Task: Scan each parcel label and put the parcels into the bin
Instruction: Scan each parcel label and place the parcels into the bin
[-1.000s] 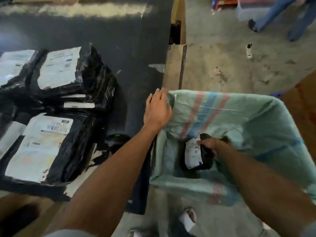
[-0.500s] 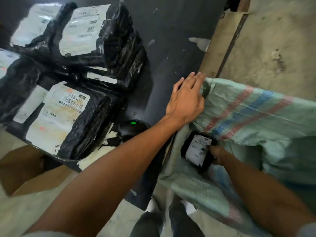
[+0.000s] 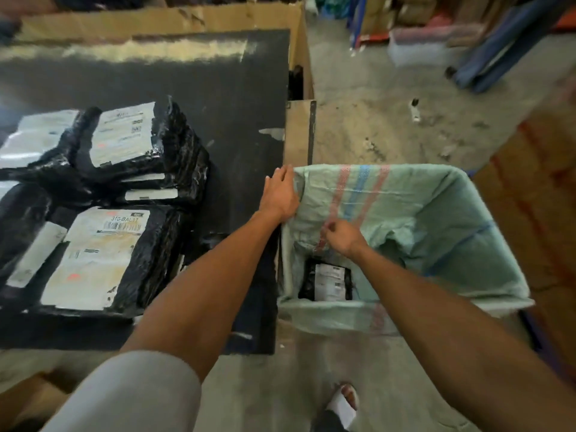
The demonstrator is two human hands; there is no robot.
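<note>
One parcel [image 3: 327, 281] lies flat at the bottom of the bin [image 3: 486, 244], label up, directly below your right hand [image 3: 341, 237] and clear of it. Right hand: fingers curled, pinching nothing I can see except perhaps the liner fold by the striped band (cannot tell for certain). Left hand [image 3: 280, 194]: open, palm down, resting on the bin's near-left corner and pressing the sack rim against the table [image 3: 218, 88].

The remaining parcels [image 3: 103, 254] sit stacked on the table, well left of your left hand, labels facing up. Judgement: black poly mailers, soft and floppy, slick film, probably light. Take one by an edge or corner with a full pinch and support the sagging middle; keep fingers off the barcode so it scans.
</note>
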